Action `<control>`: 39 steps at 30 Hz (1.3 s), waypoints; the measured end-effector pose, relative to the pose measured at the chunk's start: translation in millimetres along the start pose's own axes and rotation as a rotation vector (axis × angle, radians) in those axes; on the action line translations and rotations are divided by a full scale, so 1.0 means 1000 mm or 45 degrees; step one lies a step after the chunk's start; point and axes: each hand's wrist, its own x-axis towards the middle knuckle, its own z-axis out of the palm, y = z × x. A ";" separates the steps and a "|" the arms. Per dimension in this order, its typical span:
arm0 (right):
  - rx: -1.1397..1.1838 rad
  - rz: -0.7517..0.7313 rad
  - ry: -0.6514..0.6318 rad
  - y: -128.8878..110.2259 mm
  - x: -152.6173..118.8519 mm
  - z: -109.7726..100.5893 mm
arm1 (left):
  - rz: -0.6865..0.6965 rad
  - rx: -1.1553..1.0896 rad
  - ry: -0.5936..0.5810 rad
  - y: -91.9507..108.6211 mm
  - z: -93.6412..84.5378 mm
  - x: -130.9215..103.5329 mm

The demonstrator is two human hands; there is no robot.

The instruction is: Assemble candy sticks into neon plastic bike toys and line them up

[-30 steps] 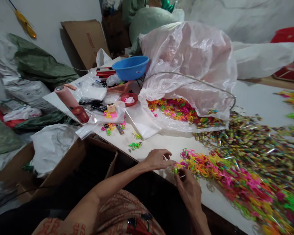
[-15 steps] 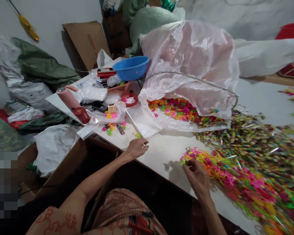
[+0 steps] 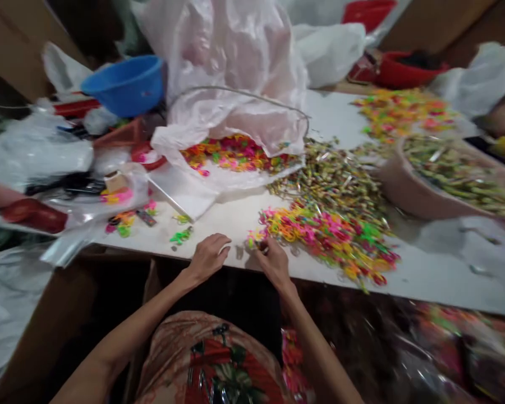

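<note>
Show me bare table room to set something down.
Bare tabletop: a strip between the big bag, left hand and colorful pile; another patch right of that pile, in front of the tub. Crowded: the left end, with blue basin, red cup and clear plastic.

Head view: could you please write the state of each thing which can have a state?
Left hand: fingers bent, thumb apart, nothing visibly held
Right hand: fingers at the near pile's left end; grip unclear
Near pile of bright pieces: loose, spread out
Greenish pile: loose, heaped
Large plastic bag: mouth open, bright pieces showing inside
Pinkish tub: open-topped, holding greenish pieces
Blue basin: open-topped, bottom hidden
</note>
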 end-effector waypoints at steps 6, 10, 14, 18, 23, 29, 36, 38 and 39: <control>0.039 0.082 -0.016 -0.003 0.003 0.008 | -0.621 0.288 0.460 -0.085 -0.067 -0.065; 0.174 0.137 0.023 0.000 0.005 0.019 | -1.323 0.663 0.098 -0.138 -0.133 -0.145; 0.197 0.216 0.040 -0.002 0.004 0.021 | -1.469 0.721 -0.224 -0.156 -0.138 -0.196; 0.188 0.228 0.060 -0.004 0.002 0.021 | -1.315 0.710 -0.526 -0.160 -0.105 -0.204; 0.202 0.231 0.051 0.001 0.002 0.023 | -1.118 0.707 -0.723 -0.152 -0.072 -0.206; 0.231 0.200 0.064 0.006 0.001 0.025 | -1.031 0.703 -0.673 -0.136 -0.089 -0.215; 0.260 0.176 0.085 0.008 0.000 0.026 | -1.084 0.775 -0.102 -0.123 -0.173 -0.190; 0.277 0.171 0.095 0.009 0.001 0.027 | -1.091 0.631 0.122 -0.110 -0.194 -0.175; 0.288 0.169 0.098 0.010 0.001 0.028 | -1.105 0.447 0.294 -0.102 -0.202 -0.166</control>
